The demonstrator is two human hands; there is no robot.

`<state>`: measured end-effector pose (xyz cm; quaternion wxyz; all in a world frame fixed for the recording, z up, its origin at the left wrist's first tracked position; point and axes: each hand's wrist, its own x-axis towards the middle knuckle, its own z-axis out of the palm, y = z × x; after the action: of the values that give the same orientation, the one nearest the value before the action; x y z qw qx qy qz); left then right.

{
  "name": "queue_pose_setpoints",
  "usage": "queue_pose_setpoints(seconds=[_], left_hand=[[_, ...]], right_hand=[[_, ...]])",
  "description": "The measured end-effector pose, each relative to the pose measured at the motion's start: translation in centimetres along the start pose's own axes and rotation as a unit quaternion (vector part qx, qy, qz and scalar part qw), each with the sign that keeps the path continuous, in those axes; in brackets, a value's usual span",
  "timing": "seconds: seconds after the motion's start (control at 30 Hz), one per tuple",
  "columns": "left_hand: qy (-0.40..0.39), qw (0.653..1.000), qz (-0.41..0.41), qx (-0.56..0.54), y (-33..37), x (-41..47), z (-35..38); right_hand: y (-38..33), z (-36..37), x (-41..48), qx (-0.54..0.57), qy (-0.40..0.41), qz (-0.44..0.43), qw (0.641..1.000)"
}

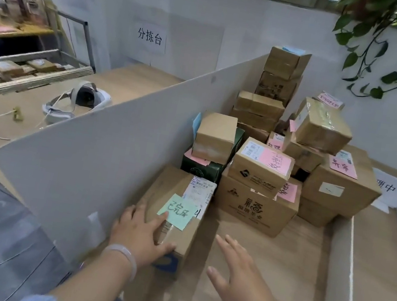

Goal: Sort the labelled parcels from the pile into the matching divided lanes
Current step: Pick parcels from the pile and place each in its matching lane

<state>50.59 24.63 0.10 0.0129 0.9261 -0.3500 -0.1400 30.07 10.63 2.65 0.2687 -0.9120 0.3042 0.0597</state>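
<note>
Left hand (141, 232) lies flat on top of the near parcel (172, 188), fingers spread and straight, thumb out along the box's near end. It presses rather than grips. There is a pale bracelet (123, 256) on that wrist. Right hand (243, 270) is open, fingers straight and slightly apart, palm facing left, held above the lane floor just right of the parcel and touching nothing.

The parcel is brown cardboard and sits hard against the tall grey divider (104, 140) on the lane's left side. A green note (178, 211) with handwriting is on its top, overlapping a white shipping label (199, 192).

The pile is farther along the same lane. It includes a large printed carton (253, 209) and, on top of that, a box with a pink note (260, 168). Left of those, a plain small box (215, 137) sits on a dark green box (202, 169). Taller stacks (285, 65) stand behind, against the wall. A low white divider (346, 267) bounds the lane on the right.

Across the grey divider, to the left, a white headset (79, 101) and cable lie on the tabletop. A wall sign (150, 37) hangs at the far side, and plant leaves (394, 38) hang at the far right.
</note>
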Motion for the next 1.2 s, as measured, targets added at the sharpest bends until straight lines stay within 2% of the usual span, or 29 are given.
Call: queue_pose_setpoints(seconds=[0.1, 0.17, 0.23, 0.37, 0.53, 0.77, 0.87, 1.07, 1.2], left_hand=[[0.049, 0.998, 0.023, -0.019, 0.3, -1.5, 0.6], [0.063, 0.994, 0.016, -0.09, 0.0, -1.2, 1.2], [0.041, 0.983, -0.01, -0.177, -0.3, -0.4, 1.7], [-0.025, 0.935, -0.013, -0.354, -0.2, 0.6, 2.8], [0.033, 0.894, -0.008, -0.447, 0.9, -1.6, 3.7], [0.087, 0.871, 0.034, -0.483, 5.2, -8.8, 1.8], [0.105, 0.874, 0.066, -0.47, 8.1, -11.2, 0.2], [0.146, 0.861, 0.136, -0.468, 16.7, -16.9, -1.9], [0.141, 0.851, 0.196, -0.466, 23.8, -20.9, -2.3]], right_hand=[[-0.5, 0.9, 1.2, 0.047, 0.0, 0.014, 0.999], [-0.7, 1.5, 2.3, 0.072, 0.014, 0.021, 0.997], [-0.8, 2.1, 3.5, 0.096, 0.014, 0.031, 0.995], [-1.2, 3.6, 5.2, 0.191, 0.004, 0.055, 0.98], [-0.4, 4.3, 2.9, 0.28, 0.054, 0.036, 0.958], [2.4, 1.8, -4.3, 0.316, 0.156, 0.008, 0.936], [3.8, -0.4, -7.4, 0.325, 0.185, -0.01, 0.927], [8.5, -5.3, -15.0, 0.37, 0.252, -0.013, 0.894], [13.3, -8.3, -21.5, 0.367, 0.315, -0.004, 0.875]])
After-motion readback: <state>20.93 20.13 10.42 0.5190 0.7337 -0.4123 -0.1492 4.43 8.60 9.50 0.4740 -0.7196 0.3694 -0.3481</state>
